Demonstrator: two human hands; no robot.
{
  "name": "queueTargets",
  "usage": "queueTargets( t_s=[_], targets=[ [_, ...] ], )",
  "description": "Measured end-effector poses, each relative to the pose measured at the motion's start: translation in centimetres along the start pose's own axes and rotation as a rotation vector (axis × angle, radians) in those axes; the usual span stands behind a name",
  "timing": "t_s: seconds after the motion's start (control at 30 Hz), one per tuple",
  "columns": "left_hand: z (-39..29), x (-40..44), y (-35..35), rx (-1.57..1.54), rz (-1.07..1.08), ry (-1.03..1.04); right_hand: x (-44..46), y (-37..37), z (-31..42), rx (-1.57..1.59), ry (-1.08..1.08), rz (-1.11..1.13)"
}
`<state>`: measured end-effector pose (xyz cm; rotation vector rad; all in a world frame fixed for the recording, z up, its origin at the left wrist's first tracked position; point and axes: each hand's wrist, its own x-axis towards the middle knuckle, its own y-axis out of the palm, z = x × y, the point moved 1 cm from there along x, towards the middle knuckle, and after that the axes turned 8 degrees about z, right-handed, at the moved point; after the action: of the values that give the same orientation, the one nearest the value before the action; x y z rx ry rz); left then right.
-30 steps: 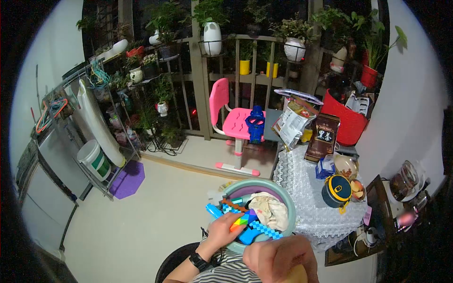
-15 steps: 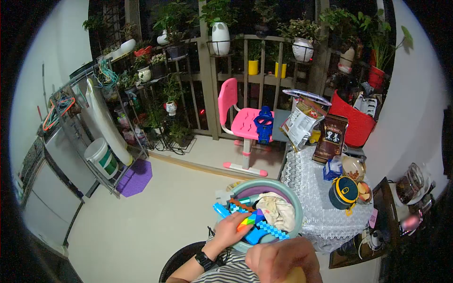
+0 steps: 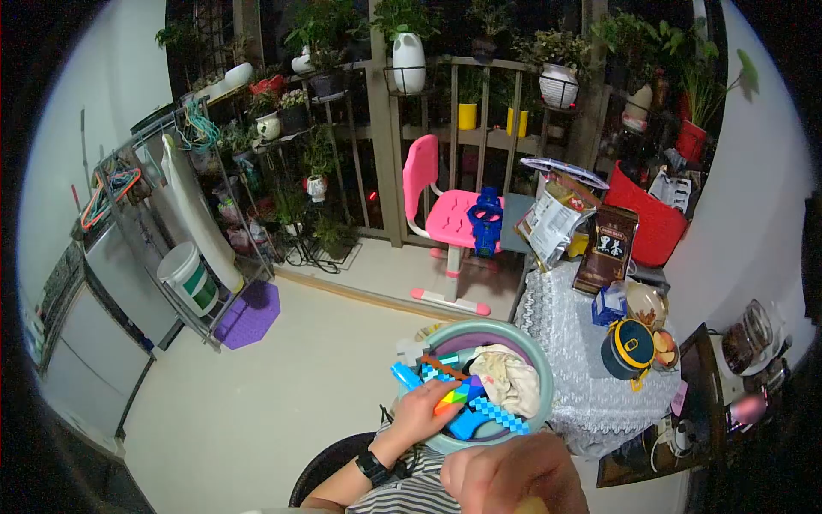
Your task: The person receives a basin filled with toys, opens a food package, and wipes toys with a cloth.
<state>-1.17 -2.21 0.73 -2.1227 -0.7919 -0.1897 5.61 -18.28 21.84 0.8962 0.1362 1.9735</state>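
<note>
Left hand (image 3: 417, 415) grips the rainbow-coloured toy (image 3: 463, 394) in the green basin (image 3: 543, 368), best held lightly and clear of the crumpled cloth (image 3: 511, 382), while the right hand (image 3: 514, 471) curls apart, its contents impossible to tell.

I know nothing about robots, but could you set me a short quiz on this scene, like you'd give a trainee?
1. True or false: the left hand is on a rainbow-coloured, faceted, plastic-looking toy.

2. Fill the gap: the crumpled off-white cloth lies inside the ____.

3. Which wrist wears the black wristband? A) the person's left; B) the person's right.

Key:
1. True.
2. Round pale-green basin.
3. A.
</note>
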Motion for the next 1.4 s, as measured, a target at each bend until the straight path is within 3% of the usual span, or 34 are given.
queueTargets(
  t_s=[0.07,0.3,0.4,0.6,0.7,0.9,1.0,1.1,1.2,1.3,1.4],
  targets=[
    [0.1,0.0,0.2,-0.003,0.003,-0.003,0.3,-0.7,-0.2,-0.030,-0.108,0.145],
    [0.3,0.0,0.3,0.016,-0.018,0.018,0.5,-0.8,-0.9,0.034,-0.140,0.180],
    [0.1,0.0,0.1,0.002,-0.006,-0.009,0.5,-0.8,-2.7,0.110,-0.371,0.261],
    [0.5,0.0,0.3,0.016,-0.011,-0.001,0.3,-0.3,-2.6,0.245,-0.328,0.142],
    [0.1,-0.1,0.2,0.010,0.004,-0.045,0.7,-1.1,-2.5,0.121,-0.372,0.265],
    [0.2,-0.1,0.3,0.025,-0.001,-0.031,0.8,-0.3,-1.9,0.224,-0.314,0.140],
    [0.1,-0.1,0.2,0.018,-0.013,-0.016,1.2,-1.4,-1.9,0.092,-0.412,0.291],
    [0.1,0.0,0.1,0.014,0.012,-0.015,1.0,-1.1,-1.6,0.174,-0.272,0.387],
    [0.1,0.0,0.1,0.007,-0.012,0.015,0.6,-1.0,-2.3,0.235,-0.391,0.341],
    [0.2,0.0,0.1,0.003,-0.002,0.008,0.4,-1.3,-1.9,0.113,-0.283,0.311],
    [0.1,0.0,0.1,0.012,0.007,-0.007,0.8,-1.1,-2.4,0.095,-0.442,0.315]
  ],
)
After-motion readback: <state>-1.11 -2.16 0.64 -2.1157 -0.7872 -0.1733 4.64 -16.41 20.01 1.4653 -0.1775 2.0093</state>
